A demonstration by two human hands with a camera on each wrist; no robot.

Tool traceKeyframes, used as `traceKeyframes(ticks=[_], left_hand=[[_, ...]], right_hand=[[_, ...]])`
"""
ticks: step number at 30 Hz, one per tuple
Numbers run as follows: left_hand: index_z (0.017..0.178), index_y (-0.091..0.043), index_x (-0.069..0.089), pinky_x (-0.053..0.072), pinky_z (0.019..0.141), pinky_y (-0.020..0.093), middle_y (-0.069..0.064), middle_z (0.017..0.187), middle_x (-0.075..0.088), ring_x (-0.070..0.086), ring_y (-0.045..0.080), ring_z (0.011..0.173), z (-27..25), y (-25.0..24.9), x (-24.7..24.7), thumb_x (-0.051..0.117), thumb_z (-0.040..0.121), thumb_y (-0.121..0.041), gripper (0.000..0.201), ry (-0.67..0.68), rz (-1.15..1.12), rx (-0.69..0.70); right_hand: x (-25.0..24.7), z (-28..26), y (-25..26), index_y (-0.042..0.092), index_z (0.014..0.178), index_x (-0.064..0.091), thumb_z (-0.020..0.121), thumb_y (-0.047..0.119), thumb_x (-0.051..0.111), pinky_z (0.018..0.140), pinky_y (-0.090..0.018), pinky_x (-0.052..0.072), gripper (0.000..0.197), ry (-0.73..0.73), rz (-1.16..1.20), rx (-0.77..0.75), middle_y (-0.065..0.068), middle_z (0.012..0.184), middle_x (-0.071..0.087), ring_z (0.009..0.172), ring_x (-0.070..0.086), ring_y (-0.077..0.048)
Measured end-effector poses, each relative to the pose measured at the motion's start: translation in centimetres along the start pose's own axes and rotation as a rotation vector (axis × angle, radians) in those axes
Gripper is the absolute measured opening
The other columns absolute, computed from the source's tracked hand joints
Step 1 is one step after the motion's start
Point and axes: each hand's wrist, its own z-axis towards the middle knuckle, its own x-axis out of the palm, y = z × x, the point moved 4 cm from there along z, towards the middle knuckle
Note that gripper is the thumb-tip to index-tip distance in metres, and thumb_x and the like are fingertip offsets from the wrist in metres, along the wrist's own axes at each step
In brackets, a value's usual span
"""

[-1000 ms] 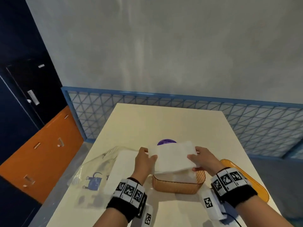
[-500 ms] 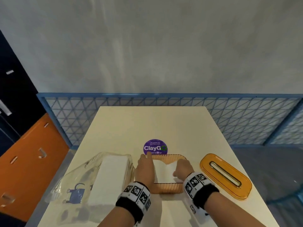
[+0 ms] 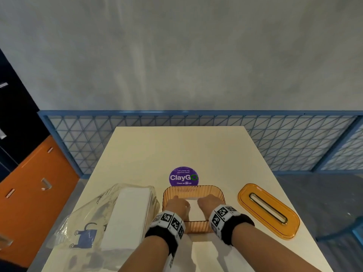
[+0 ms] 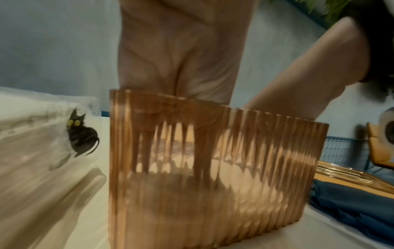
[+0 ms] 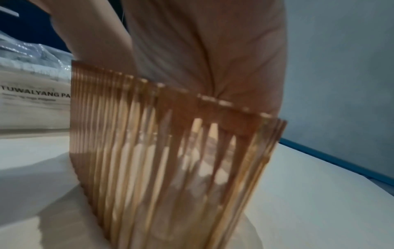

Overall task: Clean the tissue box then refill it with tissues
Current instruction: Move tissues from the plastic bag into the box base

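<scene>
Cream table (image 3: 176, 150) fills the lower centre of the head view, with a grey wall above and a blue lattice rail (image 3: 196, 122) across the middle of the frame. At lower centre the left hand (image 3: 177, 206) and the right hand (image 3: 209, 204) reach side by side, a narrow gap apart, down into the one amber ribbed tissue box (image 3: 193, 190), which stands open-topped on the table; between them a strip of white tissues (image 3: 193, 209) shows inside it. Whether the fingers are flat on the tissues or curled cannot be told: the head view hides them behind the wrists, and the wrist views show them only as blurred shapes through the ribbed wall. The left wrist view shows the left palm (image 4: 181, 50) entering over the box's rim (image 4: 213, 107), the other forearm at upper right, and a black cat printed on the wrapper at centre left. The right wrist view shows the right palm (image 5: 204, 47) inside the box (image 5: 170, 151) and lettering on the wrapper at left, unreadable from the head. Left of the box lies one clear plastic tissue pack (image 3: 110, 216) holding a white stack. Right of it, well apart, lies one amber lid (image 3: 268, 210) with a slot. Just beyond the box sits one purple round sticker (image 3: 183, 176). Orange drawers (image 3: 33, 193) occupy the lower left.
</scene>
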Motion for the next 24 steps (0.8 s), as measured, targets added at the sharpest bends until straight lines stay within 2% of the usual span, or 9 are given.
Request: traceKeyframes(ticks=[4, 7, 9, 11, 14, 16, 18, 21, 24], left_hand=[[0.129, -0.029, 0.055, 0.043, 0.104, 0.035, 0.01, 0.134, 0.04, 0.054, 0.029, 0.117, 0.4, 0.6, 0.3, 0.044, 0.096, -0.028, 0.034, -0.008, -0.078, -0.006], [0.131, -0.023, 0.052, 0.04, 0.107, 0.033, 0.009, 0.138, 0.042, 0.05, 0.026, 0.123, -0.1, 0.5, -0.3, 0.051, 0.094, -0.029, 0.038, -0.054, -0.169, 0.011], [0.131, -0.017, 0.051, 0.037, 0.104, 0.029, 0.006, 0.136, 0.045, 0.047, 0.021, 0.125, -1.3, 0.7, -1.6, 0.053, 0.093, -0.021, 0.039, -0.194, -0.288, 0.061], [0.129, -0.017, 0.052, 0.04, 0.097, 0.028, 0.006, 0.129, 0.05, 0.049, 0.021, 0.121, -3.1, 2.0, -3.6, 0.051, 0.092, -0.014, 0.037, -0.404, -0.368, 0.079], [0.128, -0.016, 0.051, 0.044, 0.089, 0.032, 0.006, 0.126, 0.049, 0.047, 0.023, 0.118, -5.4, 6.1, -4.5, 0.047, 0.094, -0.017, 0.034, -0.618, -0.403, -0.096], [0.132, -0.014, 0.044, 0.043, 0.091, 0.036, 0.009, 0.132, 0.042, 0.042, 0.027, 0.122, -6.4, 8.6, -3.6, 0.045, 0.095, -0.022, 0.037, -0.606, -0.378, -0.288], [0.134, -0.011, 0.035, 0.042, 0.095, 0.039, 0.01, 0.136, 0.035, 0.037, 0.029, 0.125, -6.4, 10.1, -2.0, 0.046, 0.094, -0.034, 0.047, -0.502, -0.32, -0.429], [0.137, -0.012, 0.028, 0.043, 0.094, 0.037, 0.008, 0.138, 0.032, 0.036, 0.026, 0.127, -5.8, 10.7, -0.1, 0.048, 0.089, -0.052, 0.066, -0.413, -0.178, -0.506], [0.134, -0.013, 0.032, 0.044, 0.09, 0.034, 0.006, 0.135, 0.035, 0.039, 0.023, 0.124, -5.4, 10.6, 0.3, 0.046, 0.089, -0.053, 0.062, -0.449, -0.072, -0.54]], right_hand=[[0.0, 0.1, 0.0, 0.0, 0.129, 0.05, 0.094, 0.006, 0.047, 0.093, -0.034, 0.047, 0.036, -0.021, -0.096, -0.019, -0.018, 0.129, 0.055, 0.117, 0.057, -0.031], [-0.4, 0.3, 0.0, 0.004, 0.124, 0.056, 0.094, 0.008, 0.048, 0.092, -0.033, 0.048, 0.032, -0.067, -0.13, 0.011, -0.014, 0.128, 0.057, 0.117, 0.057, -0.028], [-1.3, -0.1, -0.7, 0.012, 0.125, 0.057, 0.094, 0.011, 0.045, 0.094, -0.033, 0.047, 0.033, -0.217, -0.034, 0.028, -0.01, 0.128, 0.056, 0.117, 0.056, -0.026], [-2.4, -1.0, -2.2, 0.02, 0.127, 0.052, 0.094, 0.015, 0.042, 0.088, -0.032, 0.047, 0.035, -0.404, 0.123, 0.036, -0.007, 0.123, 0.056, 0.113, 0.057, -0.024], [-2.3, -2.0, -5.4, 0.024, 0.133, 0.041, 0.098, 0.026, 0.038, 0.079, -0.03, 0.045, 0.036, -0.533, 0.309, 0.097, -0.006, 0.12, 0.054, 0.107, 0.058, -0.023], [-1.0, -1.5, -6.6, 0.024, 0.14, 0.033, 0.1, 0.033, 0.032, 0.082, -0.032, 0.045, 0.041, -0.476, 0.391, 0.132, -0.01, 0.124, 0.053, 0.111, 0.057, -0.026], [0.3, -0.6, -6.7, 0.02, 0.143, 0.029, 0.102, 0.031, 0.026, 0.084, -0.032, 0.044, 0.043, -0.399, 0.457, 0.127, -0.014, 0.124, 0.056, 0.112, 0.056, -0.029], [1.4, 0.0, -6.2, 0.015, 0.143, 0.029, 0.101, 0.017, 0.026, 0.073, -0.026, 0.04, 0.042, -0.377, 0.539, 0.092, -0.016, 0.117, 0.063, 0.104, 0.06, -0.029], [2.1, 0.4, -6.2, 0.017, 0.145, 0.027, 0.1, 0.012, 0.027, 0.076, -0.028, 0.044, 0.045, -0.399, 0.583, 0.103, -0.017, 0.116, 0.063, 0.101, 0.061, -0.028]])
